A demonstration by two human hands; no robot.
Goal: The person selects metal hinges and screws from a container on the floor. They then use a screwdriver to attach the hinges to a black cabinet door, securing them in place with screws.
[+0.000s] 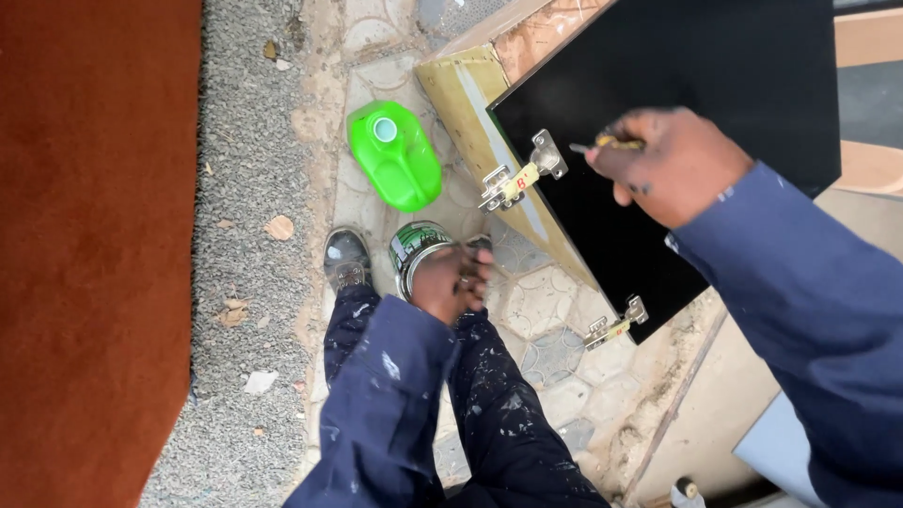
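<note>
Soft, even daylight, bright throughout. Shadows are faint and there is no glare. The right hand is slightly motion-blurred.

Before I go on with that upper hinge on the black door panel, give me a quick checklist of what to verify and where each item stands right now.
1. Tool in hand: ok. The right hand grips a yellow-handled tool with its tip pointing at the upper hinge.
2. Tip seated in a screw: cannot tell; the tip looks just short of the hinge.
3. Black door panel steadied: not ok. Neither hand holds it.
4. Left hand free: not ok. It is down at the tin can on the ground.
5. Lower hinge on the panel: ok, in place at the edge.
6. Green plastic jug clear of the feet: ok, it lies beyond the shoe.
</note>
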